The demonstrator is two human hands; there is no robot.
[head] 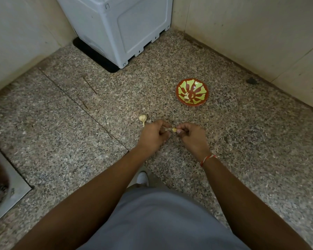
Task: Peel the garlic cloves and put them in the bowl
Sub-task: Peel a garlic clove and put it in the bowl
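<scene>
Both hands, left hand (153, 133) and right hand (192, 135), pinch a half-peeled clove (173, 130); peeled cloves already lie in the bowl (201, 83) at one o'clock, a garlic bulb (142, 117) waits at eleven.

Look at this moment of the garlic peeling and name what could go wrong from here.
1. Both hands, left hand and right hand, pinch one small clove above the speckled floor; if it slips, it may land on the floor and be hard to spot.
2. The bowl sits apart, farther away and to the right, so a tossed clove might miss it.
3. The garlic bulb lies loose close beside the left hand and could be knocked away.
</scene>
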